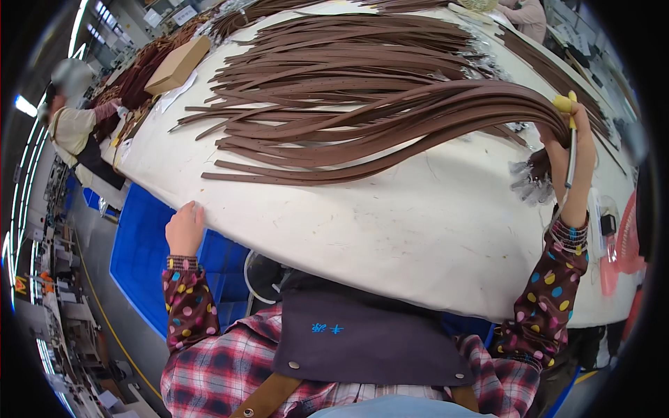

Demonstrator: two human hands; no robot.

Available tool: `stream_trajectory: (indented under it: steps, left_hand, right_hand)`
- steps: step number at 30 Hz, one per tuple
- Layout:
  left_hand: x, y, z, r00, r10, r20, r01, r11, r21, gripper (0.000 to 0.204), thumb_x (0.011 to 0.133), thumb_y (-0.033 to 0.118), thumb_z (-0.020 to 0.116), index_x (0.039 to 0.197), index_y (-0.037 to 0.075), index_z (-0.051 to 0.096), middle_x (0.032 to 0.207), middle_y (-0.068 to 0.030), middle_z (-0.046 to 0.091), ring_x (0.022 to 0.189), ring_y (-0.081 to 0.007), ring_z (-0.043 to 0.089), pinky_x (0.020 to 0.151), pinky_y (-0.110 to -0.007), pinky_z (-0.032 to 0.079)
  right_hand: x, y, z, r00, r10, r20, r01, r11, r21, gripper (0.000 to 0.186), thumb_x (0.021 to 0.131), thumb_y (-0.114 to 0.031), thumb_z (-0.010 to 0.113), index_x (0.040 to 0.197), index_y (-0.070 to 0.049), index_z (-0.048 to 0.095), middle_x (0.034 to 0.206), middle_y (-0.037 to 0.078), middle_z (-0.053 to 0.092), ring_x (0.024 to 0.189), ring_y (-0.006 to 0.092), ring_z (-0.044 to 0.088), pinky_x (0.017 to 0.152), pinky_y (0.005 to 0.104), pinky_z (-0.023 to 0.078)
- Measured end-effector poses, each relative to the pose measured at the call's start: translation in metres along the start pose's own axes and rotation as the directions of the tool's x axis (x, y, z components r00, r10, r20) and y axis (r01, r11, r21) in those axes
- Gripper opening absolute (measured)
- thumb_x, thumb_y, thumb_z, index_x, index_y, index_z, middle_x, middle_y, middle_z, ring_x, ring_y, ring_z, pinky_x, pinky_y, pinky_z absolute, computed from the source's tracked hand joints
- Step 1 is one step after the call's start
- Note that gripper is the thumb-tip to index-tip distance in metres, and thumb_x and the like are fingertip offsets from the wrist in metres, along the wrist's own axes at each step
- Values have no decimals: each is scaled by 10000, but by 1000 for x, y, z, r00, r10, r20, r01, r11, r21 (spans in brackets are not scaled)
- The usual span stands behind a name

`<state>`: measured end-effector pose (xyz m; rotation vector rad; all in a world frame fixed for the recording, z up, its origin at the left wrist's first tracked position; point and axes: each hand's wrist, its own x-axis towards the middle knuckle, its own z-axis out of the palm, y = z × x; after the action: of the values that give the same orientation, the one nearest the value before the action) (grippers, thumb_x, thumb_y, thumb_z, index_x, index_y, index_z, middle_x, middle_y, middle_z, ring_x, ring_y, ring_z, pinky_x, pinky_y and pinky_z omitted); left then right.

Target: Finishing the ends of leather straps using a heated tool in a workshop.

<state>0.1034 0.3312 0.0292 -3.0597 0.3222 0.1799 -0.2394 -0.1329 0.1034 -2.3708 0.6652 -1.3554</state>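
At the right of the table, my right hand (pixel 573 157) is closed round a thick bundle of brown belts (pixel 432 122). Their strap lengths curve away to the left, and plastic-wrapped ends (pixel 533 182) hang below the hand. A slim grey stick-like tool (pixel 572 150) lies along the same hand, with yellow pieces (pixel 563 104) at the fingers. My left hand (pixel 185 228) rests at the near left table edge, its fingers bent against it; the fingertips are partly hidden. Many more brown belts (pixel 341 56) lie spread side by side behind the bundle.
The white-covered table (pixel 362 237) reaches to my apron. Blue bins (pixel 146 244) stand below its left edge. A cardboard box (pixel 178 66) sits at the far left, near another person (pixel 77 136). A pink fan-like object (pixel 629 237) is at the right edge; another person (pixel 524 17) is across the table.
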Motion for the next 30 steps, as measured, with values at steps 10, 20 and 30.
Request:
stream_trajectory:
  steps: [10,20,30]
  left_hand:
    - [-46,291,-18,126,767,-629,-989,147,-19,1050,654,254,827,1465,38,197,1490,-177,307,1381,-338,296,1129,-497,189]
    - [46,264,-39,302,940,-160,-917,240,-318,317,743,169,762,968,17,598,798,-133,657,706,-268,639,660,-330,499]
    - [83,238,-48,465,820,334,-695,572,-436,441,801,240,753,1103,-22,568,763,-91,623,610,-145,587,566,-284,477]
  right_hand:
    - [-9,-18,-2,999,10,52,-14,996,91,359,753,3,724,1050,-35,526,838,91,643,748,192,646,690,255,485]
    - [-21,67,-55,973,-28,227,85,966,-244,382,711,-58,773,1007,-49,530,895,143,645,830,333,629,711,330,496]
    - [-49,60,18,978,-136,156,173,951,-257,312,745,-220,773,948,-73,587,832,79,634,787,281,579,823,358,427]
